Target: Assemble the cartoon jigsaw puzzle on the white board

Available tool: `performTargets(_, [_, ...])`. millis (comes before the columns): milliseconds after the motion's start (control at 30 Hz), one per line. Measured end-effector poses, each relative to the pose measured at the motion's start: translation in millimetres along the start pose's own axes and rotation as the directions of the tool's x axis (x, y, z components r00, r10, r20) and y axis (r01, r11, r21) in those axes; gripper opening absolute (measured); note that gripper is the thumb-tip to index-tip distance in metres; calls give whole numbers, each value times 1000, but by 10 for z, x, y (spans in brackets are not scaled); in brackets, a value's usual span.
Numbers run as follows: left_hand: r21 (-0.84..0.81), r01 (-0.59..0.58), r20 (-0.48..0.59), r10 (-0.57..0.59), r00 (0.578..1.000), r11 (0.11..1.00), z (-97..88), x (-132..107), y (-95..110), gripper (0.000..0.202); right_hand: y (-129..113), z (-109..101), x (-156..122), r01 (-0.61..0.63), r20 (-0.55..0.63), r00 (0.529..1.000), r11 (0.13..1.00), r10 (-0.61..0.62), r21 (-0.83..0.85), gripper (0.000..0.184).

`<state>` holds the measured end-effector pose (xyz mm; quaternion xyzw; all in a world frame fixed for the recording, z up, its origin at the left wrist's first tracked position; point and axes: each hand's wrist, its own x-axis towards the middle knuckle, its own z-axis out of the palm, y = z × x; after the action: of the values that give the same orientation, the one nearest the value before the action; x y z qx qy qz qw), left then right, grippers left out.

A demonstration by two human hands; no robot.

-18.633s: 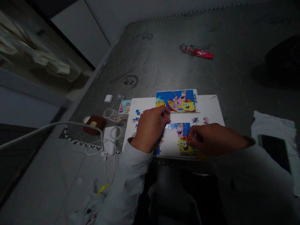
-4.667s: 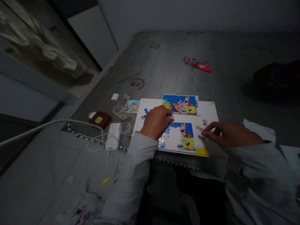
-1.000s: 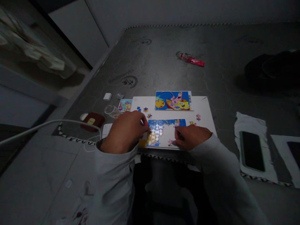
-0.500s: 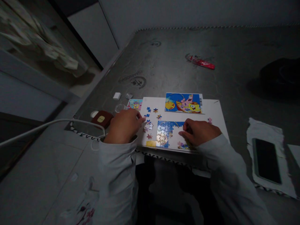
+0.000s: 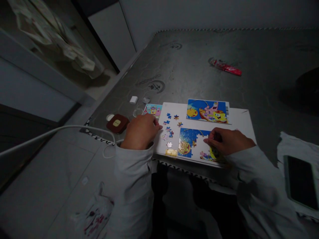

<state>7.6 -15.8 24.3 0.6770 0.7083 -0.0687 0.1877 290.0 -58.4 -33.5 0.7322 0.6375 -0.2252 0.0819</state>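
Note:
A partly joined jigsaw puzzle point(image 5: 185, 136) in blue and yellow lies on a white board point(image 5: 163, 109). My right hand point(image 5: 230, 141) is over the puzzle's right part, thumb and fingers pinched; whatever is between them is hidden. Below its fingers is a joined pink and yellow section point(image 5: 206, 156). Curled with its fingertips together, my left hand point(image 5: 141, 131) rests by the board's left edge; I cannot make out anything in it. Beside it lie several loose pieces point(image 5: 168, 129). Behind the puzzle lies a cartoon picture card point(image 5: 199, 111).
Left of the board are a brown box point(image 5: 117, 123), a white block point(image 5: 134, 100), a clear round lid point(image 5: 146, 100) and a second card point(image 5: 152, 109). A white cable point(image 5: 74, 126) crosses the left side. A phone point(image 5: 301, 181) lies on white paper at right; a red packet point(image 5: 226, 67) lies farther back.
The view has turned slightly left, so everything appears farther right. Both hands keep nearly the same places over the board, and the right one stays pinched above the puzzle.

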Motion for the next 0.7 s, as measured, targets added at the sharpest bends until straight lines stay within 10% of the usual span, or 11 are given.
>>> performTargets(400, [-62, -245, -32, 243, 969, 968, 56, 44, 51, 15, 6, -2, -1, 26, -13, 1000, 999, -26, -37, 34])
performTargets(700, [-14, -93, 1, 93, 996, 996, 39, 25, -11, 15, 146, 9, 31, 12, 3, 1000, 999, -12, -53, 44])
